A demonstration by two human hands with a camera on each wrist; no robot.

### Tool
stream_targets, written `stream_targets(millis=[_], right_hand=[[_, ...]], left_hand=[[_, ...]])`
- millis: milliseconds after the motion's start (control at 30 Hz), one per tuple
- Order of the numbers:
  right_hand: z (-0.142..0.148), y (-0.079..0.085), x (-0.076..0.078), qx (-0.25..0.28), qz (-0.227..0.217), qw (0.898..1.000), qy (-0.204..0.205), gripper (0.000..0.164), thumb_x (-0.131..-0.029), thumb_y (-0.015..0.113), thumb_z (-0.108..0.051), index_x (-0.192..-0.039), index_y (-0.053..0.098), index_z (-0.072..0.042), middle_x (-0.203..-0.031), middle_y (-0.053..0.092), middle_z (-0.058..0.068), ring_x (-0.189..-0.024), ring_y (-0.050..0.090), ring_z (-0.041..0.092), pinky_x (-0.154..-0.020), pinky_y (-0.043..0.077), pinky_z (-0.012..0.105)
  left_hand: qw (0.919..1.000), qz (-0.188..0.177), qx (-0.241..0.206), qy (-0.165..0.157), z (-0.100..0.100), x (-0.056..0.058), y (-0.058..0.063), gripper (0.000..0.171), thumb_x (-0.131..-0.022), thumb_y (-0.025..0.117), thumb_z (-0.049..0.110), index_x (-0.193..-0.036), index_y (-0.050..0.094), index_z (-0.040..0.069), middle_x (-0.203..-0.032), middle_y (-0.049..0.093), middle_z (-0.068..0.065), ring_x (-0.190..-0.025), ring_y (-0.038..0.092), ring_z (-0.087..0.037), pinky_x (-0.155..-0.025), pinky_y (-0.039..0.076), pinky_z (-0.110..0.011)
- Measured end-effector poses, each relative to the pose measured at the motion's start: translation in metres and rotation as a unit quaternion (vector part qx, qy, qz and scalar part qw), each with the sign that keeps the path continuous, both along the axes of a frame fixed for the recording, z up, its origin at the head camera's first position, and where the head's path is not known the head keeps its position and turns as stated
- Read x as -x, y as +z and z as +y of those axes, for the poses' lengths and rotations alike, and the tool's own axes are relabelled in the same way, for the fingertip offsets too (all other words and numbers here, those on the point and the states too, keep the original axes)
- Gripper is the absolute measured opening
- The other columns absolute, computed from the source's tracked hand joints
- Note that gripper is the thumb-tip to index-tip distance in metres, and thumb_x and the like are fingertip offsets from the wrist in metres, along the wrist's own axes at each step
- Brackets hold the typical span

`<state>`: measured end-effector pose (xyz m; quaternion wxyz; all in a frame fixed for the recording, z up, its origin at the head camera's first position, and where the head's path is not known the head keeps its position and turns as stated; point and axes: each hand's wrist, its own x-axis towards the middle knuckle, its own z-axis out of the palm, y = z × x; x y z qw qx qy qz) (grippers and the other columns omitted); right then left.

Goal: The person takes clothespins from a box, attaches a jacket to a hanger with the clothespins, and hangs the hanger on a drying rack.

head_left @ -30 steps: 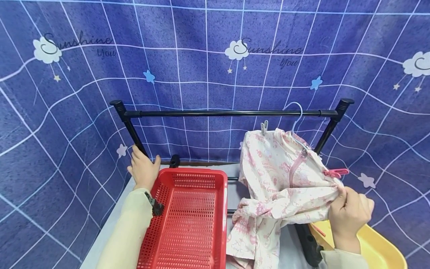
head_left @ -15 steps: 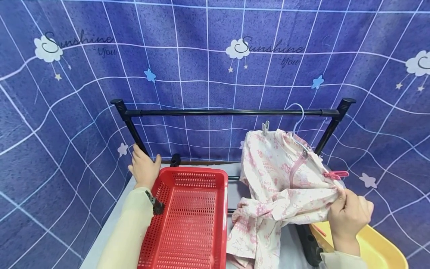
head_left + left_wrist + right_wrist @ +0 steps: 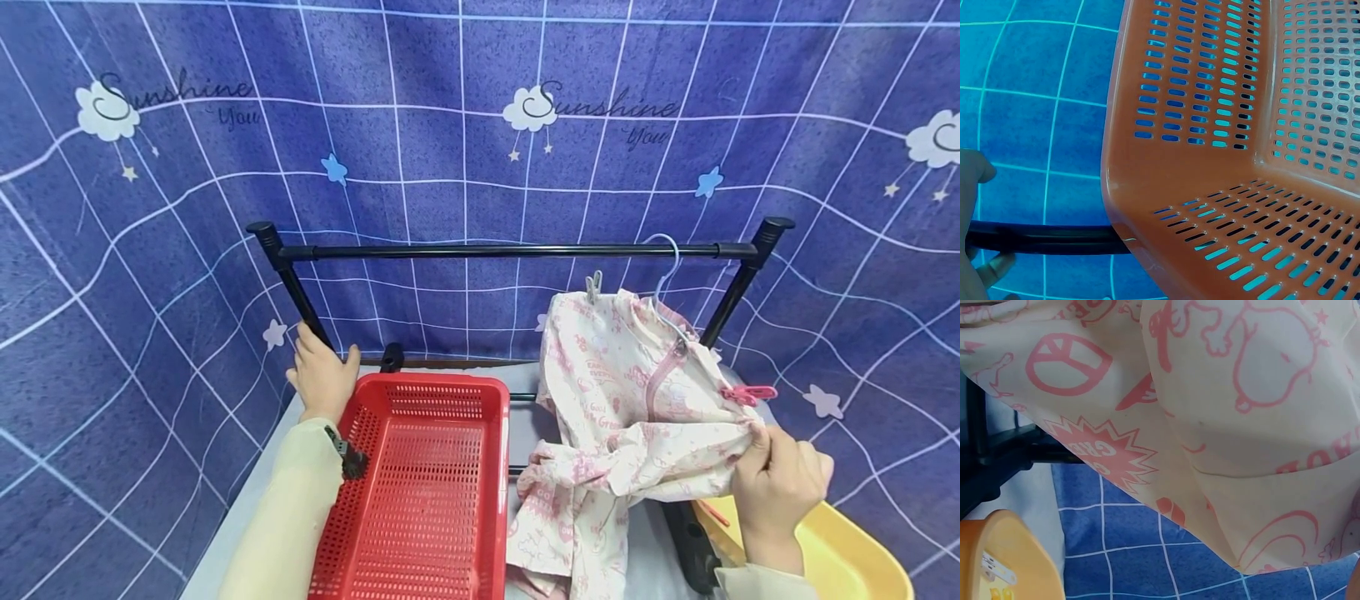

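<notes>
My left hand [image 3: 322,375] grips the left post [image 3: 291,287] of a black clothes rack. In the left wrist view its thumb and a finger lie on either side of the post. A white shirt with pink prints [image 3: 600,383] hangs at the rack's right side on a pale blue hanger [image 3: 670,275], its hook at the top bar [image 3: 465,251]. My right hand [image 3: 783,479] pinches the shirt's sleeve and holds it out to the right. A grey clothespin [image 3: 594,287] sits on one shoulder, a pink clothespin [image 3: 748,395] on the other. The right wrist view is mostly filled by the printed cloth [image 3: 1210,425].
A red perforated basket [image 3: 501,483] stands between the left forearm and the shirt. At the lower right is a yellow basin [image 3: 862,550] with small items inside, including a white clothespin [image 3: 999,569]. Behind the rack hangs a blue grid curtain [image 3: 420,67].
The hanger's hook and the pink clothespin have dipped very slightly. Both hands keep their hold in the same places.
</notes>
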<state>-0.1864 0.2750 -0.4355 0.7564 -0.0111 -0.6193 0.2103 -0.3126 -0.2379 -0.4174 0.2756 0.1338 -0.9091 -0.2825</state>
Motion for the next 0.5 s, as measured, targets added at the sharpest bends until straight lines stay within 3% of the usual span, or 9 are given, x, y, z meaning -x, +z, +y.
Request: stream_targets(millis=[500], right_hand=[[-0.0047,0.0010,-0.0057,-0.007,-0.004,1.000,0.001,0.059,-0.101,0.054,-0.040,-0.066,0.051,0.007,-0.052,0.033,0.021,-0.048,0.026,0.043,-0.059,0.016,0.055]], left_hand=[[1.0000,-0.004,-0.001,-0.002,-0.0013,0.0011,-0.0008,0.091,-0.095,0.059,0.031,-0.155,-0.001,-0.004,-0.152,0.026,-0.034,-0.132,0.036,-0.051,-0.090,0.026,-0.061]])
